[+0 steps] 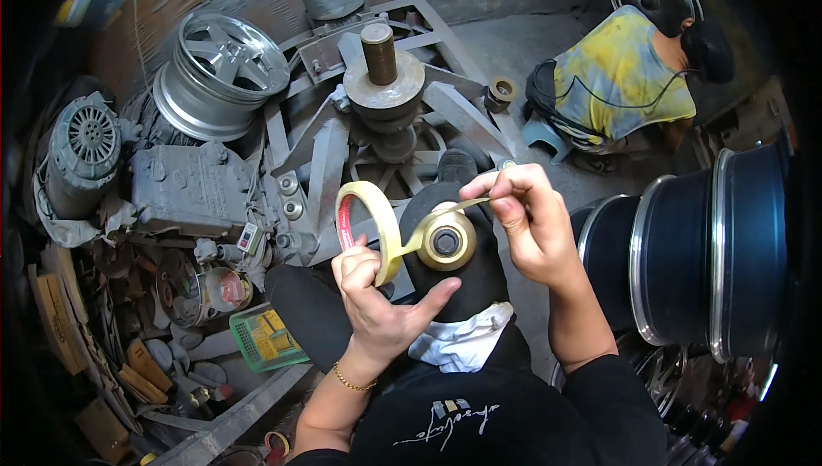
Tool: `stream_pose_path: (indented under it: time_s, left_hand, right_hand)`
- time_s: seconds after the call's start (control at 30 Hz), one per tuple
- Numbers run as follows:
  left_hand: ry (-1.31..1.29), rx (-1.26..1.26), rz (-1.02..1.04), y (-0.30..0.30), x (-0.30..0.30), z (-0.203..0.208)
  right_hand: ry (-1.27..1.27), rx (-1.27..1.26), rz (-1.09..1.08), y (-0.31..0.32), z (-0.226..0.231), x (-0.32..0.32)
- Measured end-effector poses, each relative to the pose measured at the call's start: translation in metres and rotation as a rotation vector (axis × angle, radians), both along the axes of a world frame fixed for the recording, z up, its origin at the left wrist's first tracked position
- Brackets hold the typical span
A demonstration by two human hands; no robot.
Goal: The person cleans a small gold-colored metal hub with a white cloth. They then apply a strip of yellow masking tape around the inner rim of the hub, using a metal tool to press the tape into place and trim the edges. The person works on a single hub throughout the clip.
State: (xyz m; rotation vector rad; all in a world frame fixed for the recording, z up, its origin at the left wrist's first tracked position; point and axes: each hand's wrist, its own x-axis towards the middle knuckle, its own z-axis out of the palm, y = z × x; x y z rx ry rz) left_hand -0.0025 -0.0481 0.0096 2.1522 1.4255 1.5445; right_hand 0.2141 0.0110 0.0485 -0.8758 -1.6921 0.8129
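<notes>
My left hand (364, 295) grips a roll of masking tape (390, 235), pale yellow with a red inner core, standing on edge. From the roll a loose strip of tape (417, 239) runs up and right to my right hand (531, 222), whose thumb and forefinger pinch its end. The strip twists on its way. Between my hands, over my dark trousers, is a round brass-coloured metal part (447, 243) with a dark hexagonal centre; what supports it is hidden. A crumpled white cloth (462, 342) lies on my lap.
A metal frame (325, 158) carries a threaded spindle (378, 59) ahead. Silver wheel rim (227, 72) and electric motor (86, 145) stand left, beside a green basket (253, 337). Dark blue rims (676, 252) are stacked right. Another person (616, 80) sits bent over at far right.
</notes>
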Motion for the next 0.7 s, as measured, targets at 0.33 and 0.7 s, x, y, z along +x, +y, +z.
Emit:
stream_pose_path:
  time_s: [0.33,0.7]
  left_hand:
    - [-0.013,-0.033,-0.003,0.009,0.010,-0.009]
    - [-0.038,-0.178,-0.207,0.030,-0.014,0.009]
  right_hand:
    - [0.107,-0.239,0.072,0.004,-0.017,0.000]
    - [0.055,-0.179,-0.088,-0.024,-0.026,0.008]
